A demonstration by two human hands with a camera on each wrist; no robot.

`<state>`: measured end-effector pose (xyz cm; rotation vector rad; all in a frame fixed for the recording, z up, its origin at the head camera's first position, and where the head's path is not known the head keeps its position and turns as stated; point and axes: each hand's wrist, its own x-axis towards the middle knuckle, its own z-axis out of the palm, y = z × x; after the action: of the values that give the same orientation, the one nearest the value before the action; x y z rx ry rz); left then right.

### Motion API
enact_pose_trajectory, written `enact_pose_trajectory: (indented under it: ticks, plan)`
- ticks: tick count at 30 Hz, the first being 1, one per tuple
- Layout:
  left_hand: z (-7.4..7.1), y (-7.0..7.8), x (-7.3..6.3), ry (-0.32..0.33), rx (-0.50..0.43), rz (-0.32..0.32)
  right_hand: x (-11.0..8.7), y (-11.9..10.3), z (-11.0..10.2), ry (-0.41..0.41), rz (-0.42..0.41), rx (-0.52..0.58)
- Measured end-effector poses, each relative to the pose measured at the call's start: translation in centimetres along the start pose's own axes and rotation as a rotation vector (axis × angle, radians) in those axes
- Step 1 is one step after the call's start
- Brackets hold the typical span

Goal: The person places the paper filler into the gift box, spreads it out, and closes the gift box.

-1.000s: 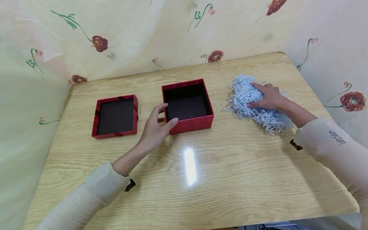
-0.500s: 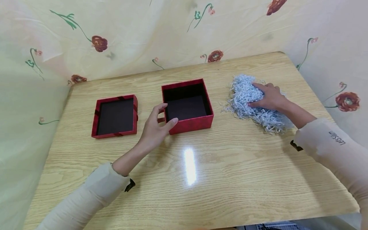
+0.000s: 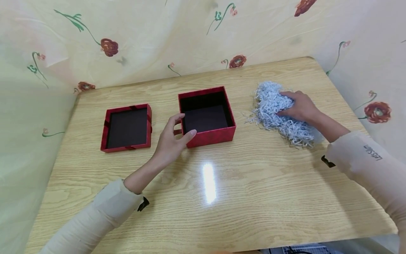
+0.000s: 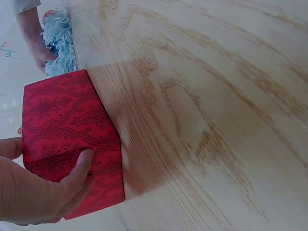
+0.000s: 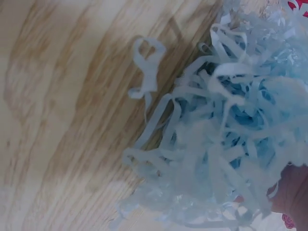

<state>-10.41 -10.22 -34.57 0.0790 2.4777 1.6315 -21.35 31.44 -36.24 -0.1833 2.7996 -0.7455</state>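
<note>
A red patterned box (image 3: 210, 137) with a black interior stands uncovered in the middle of the table. At its left front corner my left hand (image 3: 169, 143) holds it, thumb on the front face and fingers along the left side; the left wrist view also shows the thumb (image 4: 79, 168) against the red wall. My right hand (image 3: 301, 107) grips a heap of pale blue shredded paper (image 3: 269, 102), with fingertips sunk into the strands and hidden. In the right wrist view the shredded paper (image 5: 207, 159) covers most of that hand.
To the left lies a shallow red lid (image 3: 149, 130), black inside and turned upward. Light wooden tabletop (image 3: 253, 197) surrounds everything, with a flowered cloth (image 3: 142, 42) rising behind. Loose paper strands (image 3: 250, 119) lie left of the heap.
My right hand's fingers have curled further into the shredded paper, bunching it slightly. The left hand, box and lid keep their places.
</note>
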Motion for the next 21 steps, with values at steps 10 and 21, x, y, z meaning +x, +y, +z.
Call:
enact_pose_trajectory:
  ticks: [10, 21]
  plan:
    - [0.0, 0.1, -0.1, -0.005, -0.001, -0.01, -0.4, 0.3, -0.6, 0.05, -0.007, 0.065]
    - [-0.1, 0.1, 0.0, -0.01, -0.001, -0.01, -0.6, 0.4, -2.7, 0.079, 0.052, 0.114]
